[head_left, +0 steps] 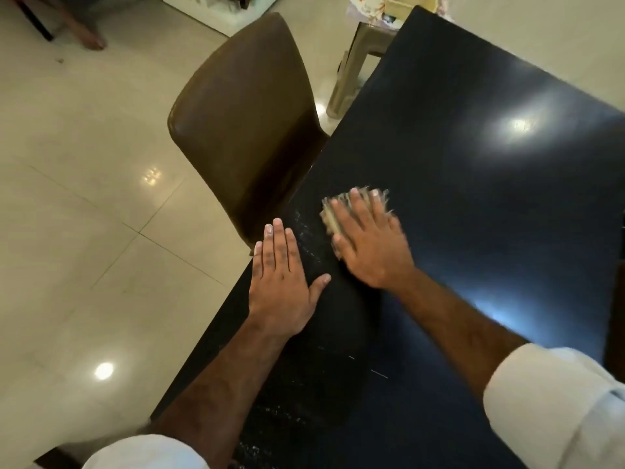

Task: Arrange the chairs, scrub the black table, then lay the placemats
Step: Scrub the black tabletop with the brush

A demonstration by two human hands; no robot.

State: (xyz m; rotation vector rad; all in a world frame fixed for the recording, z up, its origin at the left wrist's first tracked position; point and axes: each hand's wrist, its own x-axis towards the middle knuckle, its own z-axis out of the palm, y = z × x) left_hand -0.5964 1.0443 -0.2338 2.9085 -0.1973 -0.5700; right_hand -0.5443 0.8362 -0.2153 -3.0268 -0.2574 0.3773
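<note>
Pressed down with right grip (368,245) on a pale, straw-coloured bristle scrub brush (328,216), fingers spread over its back and thumb tucked against its near side, so held it rather than merely touched it; blurred, as if in mid-stroke. Laid left grip (280,286) flat and empty, fingers straight, on the glossy black rectangular worktop (473,198) right at its left edge, near the brush but apart from it. Found the brush resting on the worktop itself, close to that left edge, just beside a patch of whitish scuffs and streaks (309,238) lying between the two grips.

Judged the chair step probably done on this side: saw a brown padded leather-look chair (243,123) pushed tight against the worktop's left edge. Could not see any other chairs. Took scrubbing as the step in hand and far from finished, given those streaks and fainter white specks (270,414) towards the near corner. Could not tell whether the shiny far half had been scrubbed. Saw no placemats anywhere, so reckoned that step wholly left.

Read the brush's long axis as running with the fingers, pointing away from the body and roughly along the worktop's left edge; could not be sure through the blur.
</note>
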